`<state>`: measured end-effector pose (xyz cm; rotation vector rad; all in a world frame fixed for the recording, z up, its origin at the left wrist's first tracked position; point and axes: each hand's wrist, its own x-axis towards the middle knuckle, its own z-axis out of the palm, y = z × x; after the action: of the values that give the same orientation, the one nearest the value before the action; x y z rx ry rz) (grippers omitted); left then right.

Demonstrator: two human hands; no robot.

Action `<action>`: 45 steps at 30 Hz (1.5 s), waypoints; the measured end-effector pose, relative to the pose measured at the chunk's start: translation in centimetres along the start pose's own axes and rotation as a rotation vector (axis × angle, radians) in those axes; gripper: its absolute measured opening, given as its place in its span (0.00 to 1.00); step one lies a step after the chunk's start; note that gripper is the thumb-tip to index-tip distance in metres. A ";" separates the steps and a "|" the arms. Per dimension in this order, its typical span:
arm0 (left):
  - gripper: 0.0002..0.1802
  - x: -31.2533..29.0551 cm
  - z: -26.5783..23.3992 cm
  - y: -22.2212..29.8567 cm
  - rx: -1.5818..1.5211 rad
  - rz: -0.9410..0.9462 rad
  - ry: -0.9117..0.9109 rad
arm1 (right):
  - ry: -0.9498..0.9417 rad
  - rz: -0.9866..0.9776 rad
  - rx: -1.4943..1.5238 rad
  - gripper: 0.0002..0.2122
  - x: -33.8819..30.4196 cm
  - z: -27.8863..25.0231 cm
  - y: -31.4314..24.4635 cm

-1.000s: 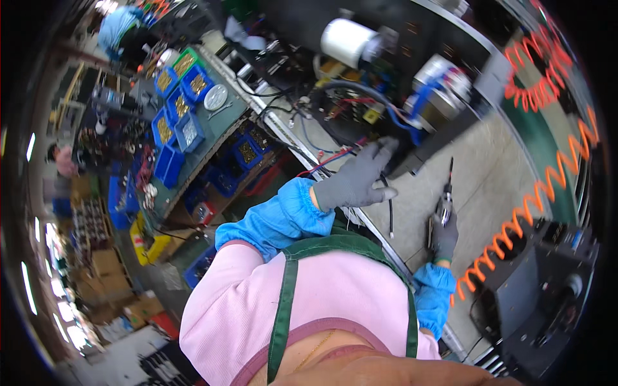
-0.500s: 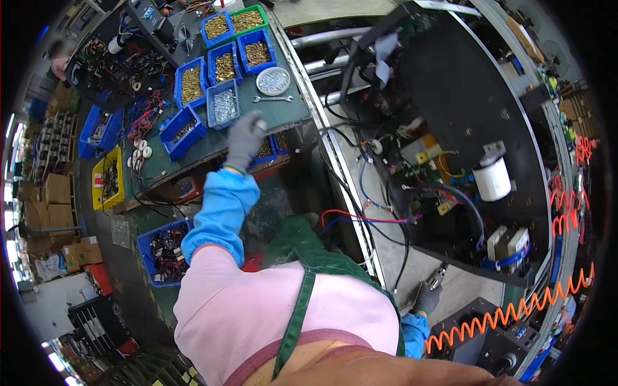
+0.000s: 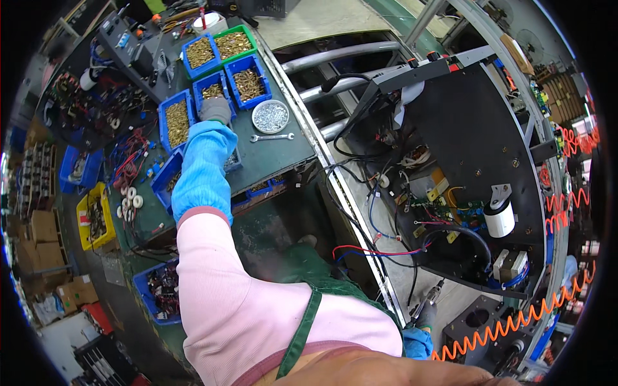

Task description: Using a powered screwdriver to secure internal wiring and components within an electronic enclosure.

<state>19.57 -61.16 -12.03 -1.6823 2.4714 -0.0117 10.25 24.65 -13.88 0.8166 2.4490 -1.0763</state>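
Observation:
My left hand [image 3: 215, 110], in a grey glove, reaches to the near end of a blue bin [image 3: 209, 80] of brass-coloured fasteners on the green bench. Its fingertips dip toward the pieces; whether they hold any is hidden. My forearm, in a blue sleeve, covers much of the bin of silvery parts [image 3: 233, 157]. Low on the right, my gloved right hand [image 3: 425, 316] is closed around a metal power screwdriver [image 3: 433, 294], its tip pointing up and away. The black equipment chassis [image 3: 460, 148] lies beyond it, with wires and a white cylinder [image 3: 499, 222].
A round dish [image 3: 270, 116] of small silvery parts and an open-ended wrench [image 3: 272, 137] lie right of the bins. Red and blue cables [image 3: 380, 251] trail over the bench rail. An orange coiled hose [image 3: 515, 320] stretches across the lower right. A yellow bin [image 3: 96, 215] stands at left.
My left hand has moved forward and left, from beside the silvery-parts bin to the bin of brass-coloured fasteners. The view has shifted; my right hand still grips the power screwdriver.

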 end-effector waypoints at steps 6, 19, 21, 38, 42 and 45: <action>0.12 0.4 -0.8 -0.9 0.043 0.077 0.091 | 0.004 0.048 0.372 0.10 -6.3 3.2 -0.2; 0.10 2.8 1.7 -6.0 -0.268 0.124 0.371 | -0.082 0.003 0.337 0.16 -4.9 3.1 2.5; 0.13 3.7 1.7 -6.5 -0.311 0.070 0.426 | -0.093 0.006 0.388 0.13 -6.8 3.8 0.4; 0.12 -42.4 -0.9 20.5 -0.917 1.644 -0.174 | -0.440 -0.071 0.674 0.15 -8.0 -2.0 2.2; 0.12 -48.8 4.6 27.0 -0.626 1.731 -0.276 | -0.469 -0.072 0.616 0.16 -10.0 -4.0 1.5; 0.14 -49.7 6.3 28.5 -0.303 1.721 -0.211 | -0.488 -0.039 0.510 0.17 -10.7 -5.6 1.6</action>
<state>11.92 -4.13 -14.90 0.7701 2.8622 0.6559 19.13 25.84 -5.60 0.5494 1.8135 -1.7178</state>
